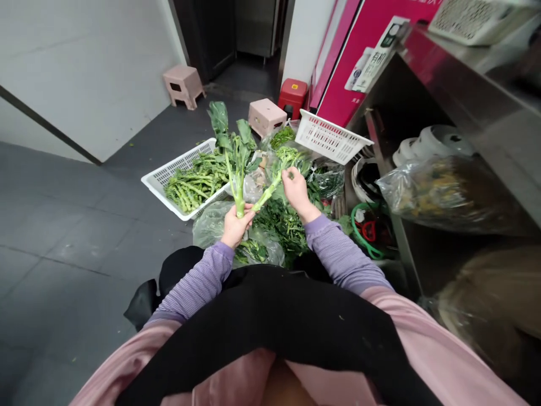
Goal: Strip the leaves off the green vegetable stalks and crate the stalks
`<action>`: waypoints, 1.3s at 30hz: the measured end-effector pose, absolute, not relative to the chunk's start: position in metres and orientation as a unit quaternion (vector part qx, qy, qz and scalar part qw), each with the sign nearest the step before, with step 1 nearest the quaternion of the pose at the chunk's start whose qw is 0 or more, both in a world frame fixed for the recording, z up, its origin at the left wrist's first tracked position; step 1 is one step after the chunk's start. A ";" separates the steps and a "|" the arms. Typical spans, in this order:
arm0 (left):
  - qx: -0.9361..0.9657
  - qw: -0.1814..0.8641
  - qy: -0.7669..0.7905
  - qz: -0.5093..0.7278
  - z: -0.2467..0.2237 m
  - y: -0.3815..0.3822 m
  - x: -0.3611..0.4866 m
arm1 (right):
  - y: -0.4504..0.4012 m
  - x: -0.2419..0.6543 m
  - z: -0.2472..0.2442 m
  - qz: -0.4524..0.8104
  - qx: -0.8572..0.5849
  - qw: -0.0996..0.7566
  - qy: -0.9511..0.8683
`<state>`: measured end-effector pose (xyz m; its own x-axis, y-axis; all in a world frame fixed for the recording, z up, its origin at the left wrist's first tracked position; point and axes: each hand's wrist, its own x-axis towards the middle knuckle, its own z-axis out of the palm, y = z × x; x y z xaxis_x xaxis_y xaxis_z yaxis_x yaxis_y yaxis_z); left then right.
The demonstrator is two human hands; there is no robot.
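My left hand (236, 226) is closed around the base of a green vegetable stalk (239, 183) with large dark leaves at its top. A second, paler stem (269, 194) slants right from the same hand. Near that stem's upper end, my right hand (296, 190) has its fingers pinched together; what exactly lies between them is hidden. Beneath both hands spreads a heap of loose green leaves (285, 225). A clear plastic bag (209, 223) with greens lies below my left hand. To the left, a white slotted basket (181, 162) holds many trimmed green stems (196, 183).
An upright white basket (329, 140) leans behind the heap. Pink stools (185, 84) and a red stool (292, 96) stand farther back. On the right, a metal shelf (486, 84) carries bagged goods (443, 189); a green-rimmed basket (363, 242) sits beside it.
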<state>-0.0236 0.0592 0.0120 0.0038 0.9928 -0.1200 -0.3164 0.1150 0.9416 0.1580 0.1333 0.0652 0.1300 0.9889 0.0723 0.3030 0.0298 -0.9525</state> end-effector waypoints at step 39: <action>0.286 0.833 0.279 0.383 0.007 0.039 -0.018 | 0.089 0.178 0.046 0.605 -0.505 0.517 -0.334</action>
